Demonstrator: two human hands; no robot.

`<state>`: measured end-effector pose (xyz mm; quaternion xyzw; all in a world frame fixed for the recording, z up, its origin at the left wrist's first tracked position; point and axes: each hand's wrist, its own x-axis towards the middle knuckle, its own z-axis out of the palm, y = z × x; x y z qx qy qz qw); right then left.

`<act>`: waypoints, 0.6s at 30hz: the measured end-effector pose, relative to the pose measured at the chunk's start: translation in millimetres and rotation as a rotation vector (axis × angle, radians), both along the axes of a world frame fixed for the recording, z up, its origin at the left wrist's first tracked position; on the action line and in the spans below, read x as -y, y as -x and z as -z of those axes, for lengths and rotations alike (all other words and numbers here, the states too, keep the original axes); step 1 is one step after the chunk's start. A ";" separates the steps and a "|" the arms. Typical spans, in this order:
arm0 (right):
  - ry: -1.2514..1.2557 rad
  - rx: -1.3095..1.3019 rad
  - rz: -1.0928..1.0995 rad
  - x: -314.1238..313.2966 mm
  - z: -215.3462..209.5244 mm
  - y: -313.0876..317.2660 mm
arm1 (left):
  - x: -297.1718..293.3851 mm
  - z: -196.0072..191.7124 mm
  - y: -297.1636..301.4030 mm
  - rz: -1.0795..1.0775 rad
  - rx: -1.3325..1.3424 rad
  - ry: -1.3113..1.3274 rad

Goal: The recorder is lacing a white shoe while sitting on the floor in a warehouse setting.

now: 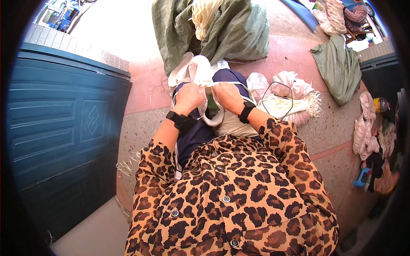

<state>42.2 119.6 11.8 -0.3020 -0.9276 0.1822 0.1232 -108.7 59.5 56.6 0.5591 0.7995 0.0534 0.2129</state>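
My left hand (188,98) and my right hand (227,97) are closed side by side over my lap, both gripping a pale cream band of fibre or cloth (200,70) that runs up from my knees. A black wrist strap sits on each forearm. A loop of the same pale material (212,119) hangs below my hands over my dark blue trousers (194,136). My leopard-print shirt (226,196) fills the lower middle.
A green sack (232,30) holding pale fibre bundles stands just beyond my knees. More pale bundles (290,96) with a wire loop lie at my right. Another green sack (339,68) lies farther right. A blue metal door (60,128) is at left. Pale bundles (367,132) pile at far right.
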 end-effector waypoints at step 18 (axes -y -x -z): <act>-0.022 0.058 0.105 9.1 -9.3 -4.4 | 24.7 -3.3 -41.2 0.059 -0.192 -0.334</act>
